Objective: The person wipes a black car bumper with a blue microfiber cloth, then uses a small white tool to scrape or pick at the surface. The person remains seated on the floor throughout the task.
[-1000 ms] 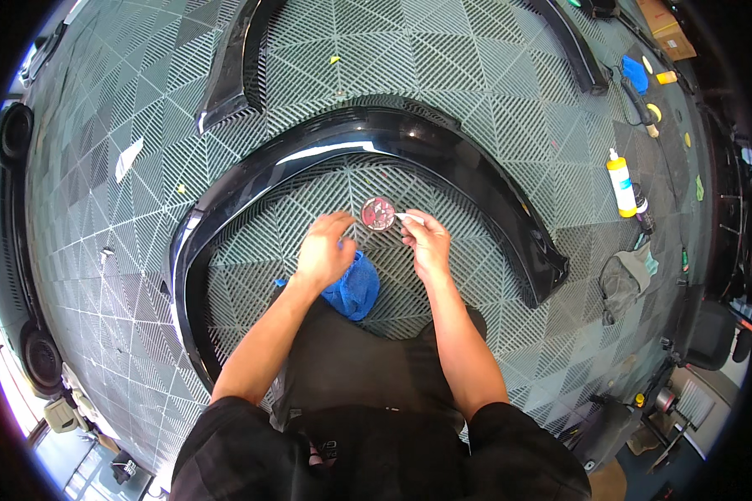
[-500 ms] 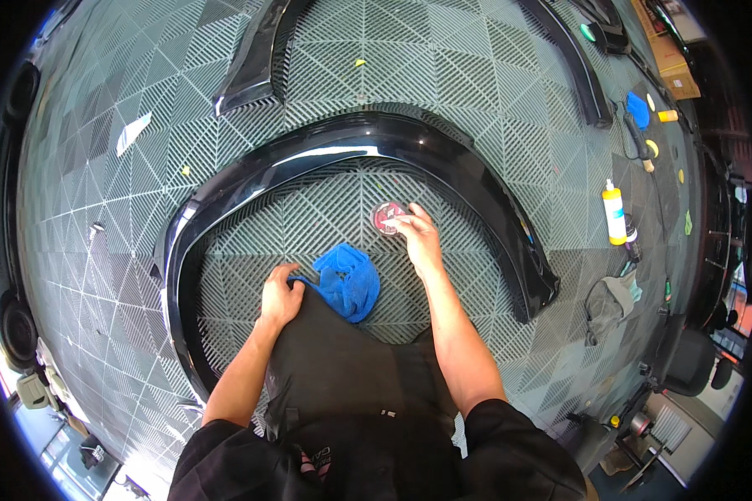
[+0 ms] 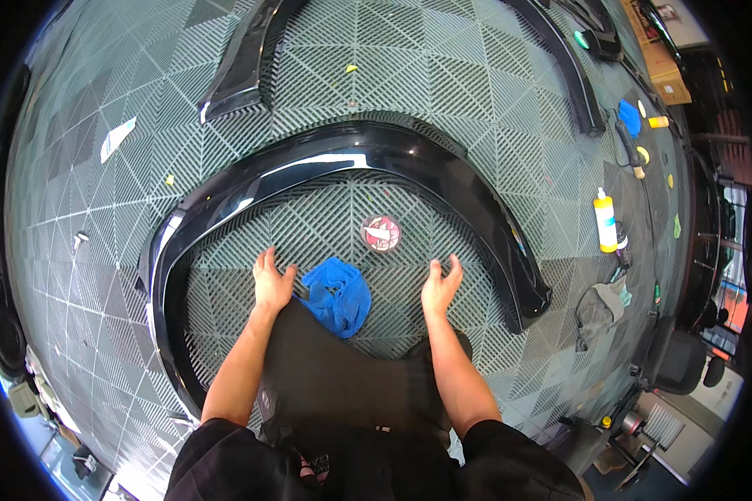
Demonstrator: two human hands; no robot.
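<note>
A glossy black wheel-arch trim curves around the space in front of my knees. Inside its curve, a round tin with a red and white lid lies on the floor. Close to my knees rests a crumpled blue microfibre cloth. My left hand is open and empty just left of the cloth, fingers pointing forward. Holding nothing, my right hand is to the right of the tin and nearer to me, its thumb and fingers apart.
Grey ribbed floor tiles lie all around. Another black arch trim is farther ahead. On the right are a yellow-and-white bottle, a dark bottle, a grey cap-like cloth item, a blue cloth and a cardboard box.
My right hand has let go of the tin, leaving it on the floor, and drawn back toward me. My left hand has opened and moved slightly left.
</note>
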